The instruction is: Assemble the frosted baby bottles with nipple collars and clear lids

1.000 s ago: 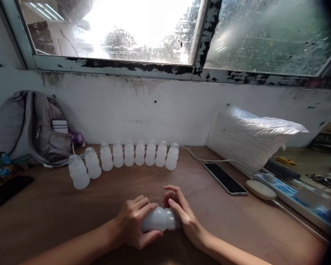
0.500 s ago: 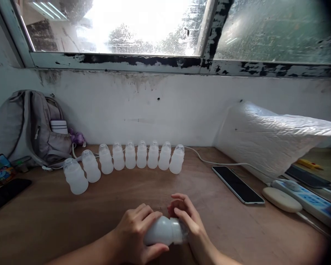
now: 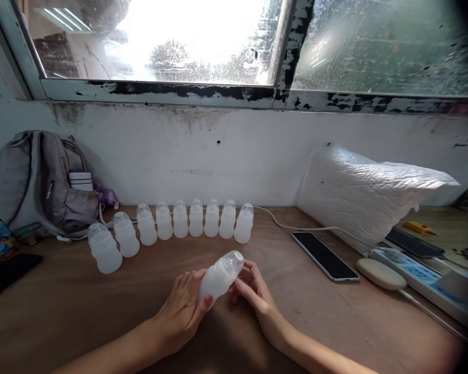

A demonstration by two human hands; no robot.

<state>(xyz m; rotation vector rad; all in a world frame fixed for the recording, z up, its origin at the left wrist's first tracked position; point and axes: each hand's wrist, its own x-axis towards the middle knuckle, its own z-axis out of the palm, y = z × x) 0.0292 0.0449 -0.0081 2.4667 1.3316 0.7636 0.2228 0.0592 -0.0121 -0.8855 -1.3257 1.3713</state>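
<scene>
My left hand (image 3: 185, 306) is wrapped around the cloudy white body of a baby bottle (image 3: 214, 285). The bottle leans to the upper right, its clear domed cap pointing away from me. Beside the cap and collar is my right hand (image 3: 257, 296), its fingers loosely curled and apart; whether the thumb and index fingertips touch the bottle is hard to tell. Behind the hands, several similar capped baby bottles (image 3: 196, 221) stand upright in a curved row on the wooden table (image 3: 81, 322). The nearest of that row is the left-end bottle (image 3: 105, 252).
A grey backpack (image 3: 47, 182) leans at the back left, near a dark phone (image 3: 10, 275). Right of the hands lie another phone (image 3: 325, 257), a beige oval device (image 3: 380, 274) and a power strip (image 3: 413, 283). A silvery-white padded bag (image 3: 359, 192) rests against the wall.
The bottle has gone from lying sideways to tilting upward, cap end raised and farther from me. Both hands moved with it, and the right fingers have loosened from around the cap.
</scene>
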